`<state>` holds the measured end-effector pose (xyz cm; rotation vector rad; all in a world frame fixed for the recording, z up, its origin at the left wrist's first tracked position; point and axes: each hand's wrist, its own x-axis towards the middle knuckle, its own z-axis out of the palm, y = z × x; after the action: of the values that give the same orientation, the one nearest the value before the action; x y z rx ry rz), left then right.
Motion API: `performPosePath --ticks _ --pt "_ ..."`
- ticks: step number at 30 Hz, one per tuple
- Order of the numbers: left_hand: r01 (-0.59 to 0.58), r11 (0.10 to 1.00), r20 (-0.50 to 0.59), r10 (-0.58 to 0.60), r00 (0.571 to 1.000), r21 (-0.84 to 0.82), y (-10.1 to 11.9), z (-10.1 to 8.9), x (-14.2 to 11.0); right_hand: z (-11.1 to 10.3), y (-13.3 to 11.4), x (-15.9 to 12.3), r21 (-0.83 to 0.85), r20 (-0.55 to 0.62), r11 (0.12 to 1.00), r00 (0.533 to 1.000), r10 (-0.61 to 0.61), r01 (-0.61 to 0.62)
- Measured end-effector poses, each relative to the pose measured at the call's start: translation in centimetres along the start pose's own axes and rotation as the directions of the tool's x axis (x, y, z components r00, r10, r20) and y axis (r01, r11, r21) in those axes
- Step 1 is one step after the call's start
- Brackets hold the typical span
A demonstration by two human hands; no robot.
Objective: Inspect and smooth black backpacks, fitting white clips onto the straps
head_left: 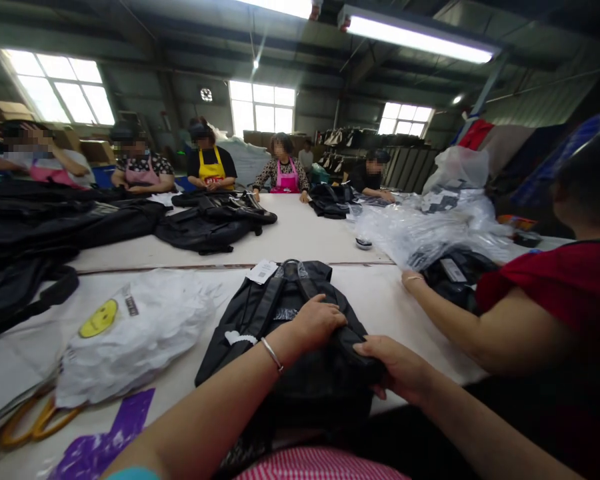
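Observation:
A black backpack (285, 360) lies on the white table before me, its shoulder straps facing up and its top loop pointing away. A white tag (263, 272) rests by the loop, and clear film wraps parts of the straps. My left hand (320, 323), with a silver bangle at the wrist, is palm down on the right strap, fingers curled over it; their tips are partly hidden. At the lower right side of the backpack, my right hand (397, 363) pinches the edge, thumb on top and the other fingers underneath.
Left of the backpack are a white drawstring bag (140, 333) with a yellow smiley, orange-handled scissors (40, 420) and purple plastic (105, 440). Black bags (215, 220) and clear plastic bags (420, 227) lie farther off. A co-worker in red (535, 287) works close on my right; several people sit opposite.

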<state>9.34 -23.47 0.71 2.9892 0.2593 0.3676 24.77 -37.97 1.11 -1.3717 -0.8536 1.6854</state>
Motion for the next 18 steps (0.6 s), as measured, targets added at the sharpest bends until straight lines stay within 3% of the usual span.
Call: performPosePath --ticks 3,6,9,13,15,18 --pt "0.066 0.998 0.105 -0.066 0.992 0.006 0.1 2.4 -0.6 -0.2 1.6 0.2 -0.136 -0.082 0.988 0.995 0.059 -0.070" --pt "0.117 0.993 0.164 -0.113 0.980 -0.012 1.1 2.7 -1.7 -0.2 2.0 0.0 -0.344 -0.105 0.931 0.990 0.093 -0.124" --pt "0.167 0.986 0.136 -0.165 0.977 0.002 2.0 -0.3 -4.1 -0.6 1.3 -0.7 -0.555 -0.105 0.825 0.993 0.056 -0.105" --pt "0.279 0.959 0.037 -0.277 0.960 -0.049 1.7 -5.4 -10.5 -1.9 0.2 -1.7 -0.765 -0.119 0.640 0.993 -0.023 -0.076" --pt "0.375 0.922 -0.033 -0.380 0.925 -0.090 0.9 -6.8 -14.7 -2.4 -0.3 -2.0 -0.861 -0.110 0.506 0.990 -0.090 -0.050" --pt "0.526 0.841 -0.139 -0.540 0.830 -0.126 0.4 -7.2 -21.0 -2.5 -1.4 -2.3 -0.959 -0.115 0.279 0.957 -0.265 -0.038"
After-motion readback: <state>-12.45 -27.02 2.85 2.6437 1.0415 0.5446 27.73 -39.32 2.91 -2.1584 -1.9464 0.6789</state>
